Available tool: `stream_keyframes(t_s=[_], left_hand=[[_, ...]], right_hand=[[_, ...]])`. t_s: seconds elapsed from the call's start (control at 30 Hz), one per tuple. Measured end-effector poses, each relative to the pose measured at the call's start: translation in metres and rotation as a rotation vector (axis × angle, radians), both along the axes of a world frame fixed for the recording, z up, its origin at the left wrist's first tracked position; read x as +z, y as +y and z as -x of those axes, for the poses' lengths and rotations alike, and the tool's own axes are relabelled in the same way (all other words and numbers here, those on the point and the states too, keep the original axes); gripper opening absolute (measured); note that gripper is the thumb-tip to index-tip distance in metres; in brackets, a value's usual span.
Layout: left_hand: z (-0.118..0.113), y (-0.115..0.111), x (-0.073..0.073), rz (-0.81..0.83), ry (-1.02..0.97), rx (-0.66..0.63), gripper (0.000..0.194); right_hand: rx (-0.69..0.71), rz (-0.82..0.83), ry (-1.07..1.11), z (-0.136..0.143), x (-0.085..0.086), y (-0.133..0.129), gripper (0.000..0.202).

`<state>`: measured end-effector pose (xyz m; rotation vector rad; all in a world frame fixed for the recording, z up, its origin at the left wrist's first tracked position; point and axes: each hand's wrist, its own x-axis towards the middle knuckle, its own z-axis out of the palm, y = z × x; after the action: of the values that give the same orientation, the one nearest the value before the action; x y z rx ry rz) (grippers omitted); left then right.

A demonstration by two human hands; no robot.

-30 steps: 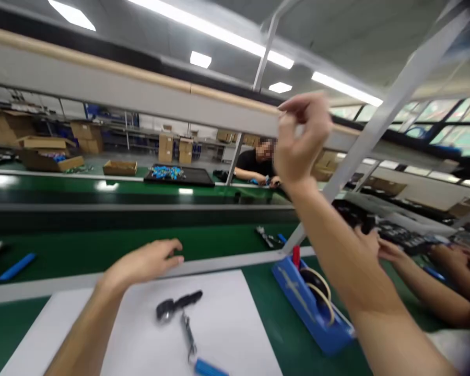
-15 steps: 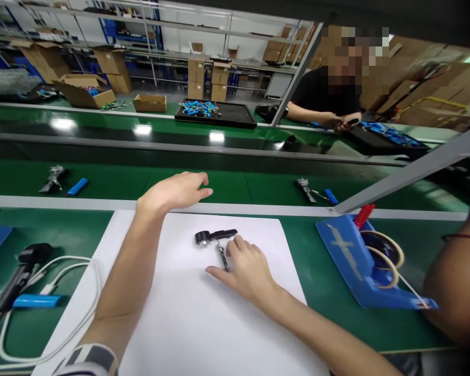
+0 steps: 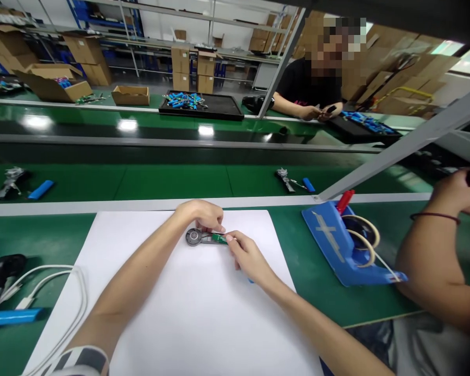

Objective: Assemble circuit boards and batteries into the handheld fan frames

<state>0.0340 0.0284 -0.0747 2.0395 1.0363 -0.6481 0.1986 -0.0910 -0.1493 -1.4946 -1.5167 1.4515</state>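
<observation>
On the white sheet (image 3: 203, 303) lies a dark device housing (image 3: 194, 237) with a round end at its left and a narrow body. A green circuit board (image 3: 218, 238) sits at the right part of that body. My left hand (image 3: 206, 215) bends over the housing from behind, fingers curled down on its upper edge. From the right, my right hand (image 3: 247, 253) pinches the board's right end between thumb and forefinger. A bit of blue (image 3: 251, 281) shows beneath my right hand; the rest of it is hidden.
A blue tape dispenser (image 3: 337, 250) stands at the right, near a co-worker's arm (image 3: 434, 235). White cables (image 3: 76, 282) and a blue cylinder (image 3: 13, 316) lie left. Parts rest on the green strip beyond the rail. Another person (image 3: 309, 89) sits across, by trays (image 3: 227, 107).
My left hand has come down from beyond the sheet onto the housing. The housing now shows its open inner side, and my right hand has closed on the board. The view has shifted slightly right.
</observation>
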Motion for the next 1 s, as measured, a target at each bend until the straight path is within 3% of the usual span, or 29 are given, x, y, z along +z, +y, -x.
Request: stream_keyframes(t_s=[0.13,0.3,0.4,0.77,1.0], left_hand=[[0.005,0.000,0.006,-0.040,0.024,0.015,0.042],[0.006,-0.007,0.018,-0.137,0.050,0.065,0.053],[0.009,-0.008,0.025,-0.166,0.057,0.096,0.052],[0.029,0.001,0.029,-0.192,0.019,0.186,0.046],[0.029,0.005,0.021,-0.179,-0.025,0.164,0.038]], right_hand=[[0.107,-0.081,-0.277,-0.011,0.012,0.012,0.050],[0.271,-0.238,-0.474,-0.017,0.033,0.020,0.019],[0.316,-0.310,-0.560,-0.015,0.039,0.019,0.013],[0.421,-0.576,-0.631,-0.008,0.026,0.021,0.012],[0.421,-0.480,-0.485,-0.011,0.025,0.030,0.010]])
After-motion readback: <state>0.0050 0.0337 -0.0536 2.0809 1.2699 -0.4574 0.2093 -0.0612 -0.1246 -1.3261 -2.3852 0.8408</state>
